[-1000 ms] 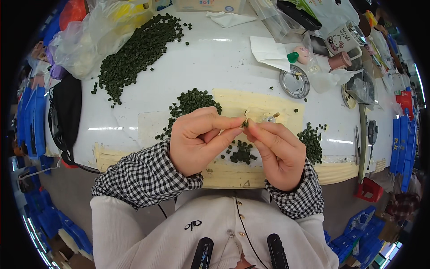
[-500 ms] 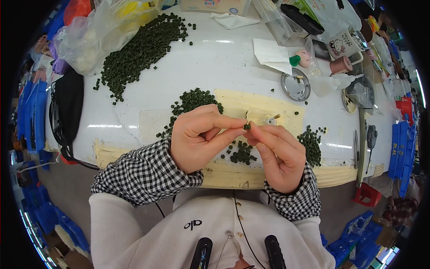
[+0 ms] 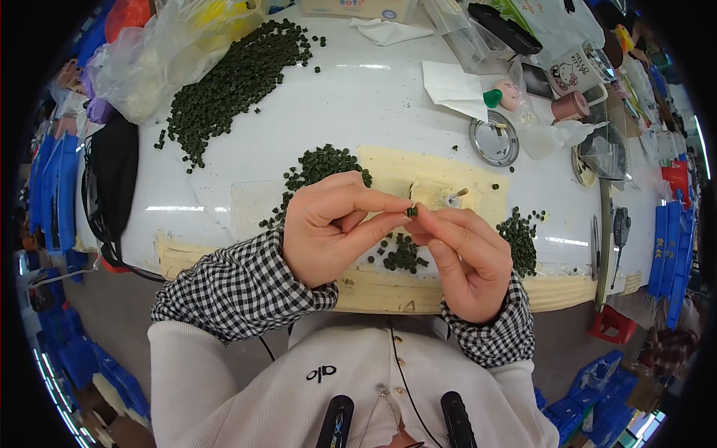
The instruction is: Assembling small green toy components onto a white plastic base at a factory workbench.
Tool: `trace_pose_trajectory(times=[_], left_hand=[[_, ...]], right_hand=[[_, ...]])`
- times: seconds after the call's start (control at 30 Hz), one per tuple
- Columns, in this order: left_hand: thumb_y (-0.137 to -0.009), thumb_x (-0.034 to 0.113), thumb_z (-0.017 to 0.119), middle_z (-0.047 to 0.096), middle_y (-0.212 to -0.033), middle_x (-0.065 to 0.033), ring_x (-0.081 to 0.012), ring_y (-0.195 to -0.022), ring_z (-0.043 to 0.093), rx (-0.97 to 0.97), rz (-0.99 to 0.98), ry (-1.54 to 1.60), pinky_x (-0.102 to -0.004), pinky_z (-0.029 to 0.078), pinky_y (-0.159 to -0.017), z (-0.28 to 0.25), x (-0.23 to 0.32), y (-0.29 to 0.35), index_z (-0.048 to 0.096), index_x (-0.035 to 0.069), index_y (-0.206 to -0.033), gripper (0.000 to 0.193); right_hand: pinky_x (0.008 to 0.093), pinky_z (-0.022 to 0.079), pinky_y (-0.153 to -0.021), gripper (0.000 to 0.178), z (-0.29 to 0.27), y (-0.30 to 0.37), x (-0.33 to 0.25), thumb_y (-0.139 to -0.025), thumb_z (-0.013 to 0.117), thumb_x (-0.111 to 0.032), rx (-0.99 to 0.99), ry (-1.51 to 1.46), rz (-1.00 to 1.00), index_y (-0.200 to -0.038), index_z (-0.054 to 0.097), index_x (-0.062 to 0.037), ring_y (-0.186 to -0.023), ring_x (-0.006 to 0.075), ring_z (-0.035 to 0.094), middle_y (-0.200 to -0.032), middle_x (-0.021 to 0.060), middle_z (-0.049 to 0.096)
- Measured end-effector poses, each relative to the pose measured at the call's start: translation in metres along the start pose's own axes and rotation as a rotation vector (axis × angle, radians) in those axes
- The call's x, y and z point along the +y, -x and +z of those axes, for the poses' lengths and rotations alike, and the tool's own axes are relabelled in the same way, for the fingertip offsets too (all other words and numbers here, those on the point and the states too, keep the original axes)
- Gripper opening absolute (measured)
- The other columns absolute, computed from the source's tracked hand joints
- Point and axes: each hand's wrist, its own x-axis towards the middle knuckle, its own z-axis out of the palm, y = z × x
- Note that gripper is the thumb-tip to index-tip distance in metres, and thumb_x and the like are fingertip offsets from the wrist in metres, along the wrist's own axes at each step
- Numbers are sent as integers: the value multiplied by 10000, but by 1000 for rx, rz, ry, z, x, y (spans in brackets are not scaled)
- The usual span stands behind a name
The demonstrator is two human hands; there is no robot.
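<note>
Between my fingertips is a small dark green part [image 3: 411,212], partly hidden by the fingers. My left hand [image 3: 332,228] pinches it between thumb and forefinger. From the other side my right hand [image 3: 467,257] presses its fingertips on the same part, with the thumb lower down. Below the hands lies a small cluster of similar green parts [image 3: 404,255]. A larger pile of green parts [image 3: 326,166] is behind my left hand, and another heap [image 3: 519,240] lies just right of my right hand.
At the back left is a big green heap [image 3: 235,82] beside clear plastic bags [image 3: 149,71]. A yellowish taped patch [image 3: 388,164] holds a small stick-like fixture [image 3: 457,197]. A round metal lid [image 3: 494,140], a white mug [image 3: 573,73] and a pink thread spool [image 3: 570,107] stand at the right.
Both hands stay almost where they were, still holding the small green part between them. Only very slight shifts of the hands and the view show.
</note>
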Motion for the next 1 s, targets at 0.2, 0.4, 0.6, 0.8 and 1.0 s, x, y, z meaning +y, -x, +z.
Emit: trace_pose_trajectory(times=[0.2,0.4,0.6,0.8,1.0], left_hand=[[-756,-47,708,390,-564,51,-70,-565,380,2,6,3,-229,327,-528,0,-2,0,706,30,-948,207],[-761,-40,707,387,-563,54,-71,-567,377,4,8,6,-231,328,-531,1,-1,0,706,31,-953,205],[-765,-40,704,386,-572,52,-69,-570,374,-9,-5,20,-229,326,-533,0,-1,0,706,30,-959,206],[-782,-7,702,386,-584,49,-60,-540,358,0,6,37,-225,310,-512,2,-5,0,708,52,-967,195],[-761,9,718,372,-580,46,-62,-547,357,-172,-75,13,-225,301,-517,2,-2,-4,708,32,-929,170]], right_hand=[[253,517,-742,322,0,0,1,-870,560,58,-2,-28,5,-1189,598,30,-861,197,645,-1004,149,631],[257,518,-747,320,0,0,0,-877,558,52,0,-50,11,-1194,597,28,-859,191,643,-998,145,634],[259,518,-754,320,0,0,-1,-881,556,50,-6,-48,17,-1198,594,27,-863,192,644,-995,145,635],[256,516,-749,323,-1,1,-1,-877,562,48,-1,-32,8,-1197,594,29,-861,190,644,-987,142,637],[250,505,-710,242,-22,15,1,-849,592,53,271,46,78,-1088,632,49,-789,185,644,-913,132,654]])
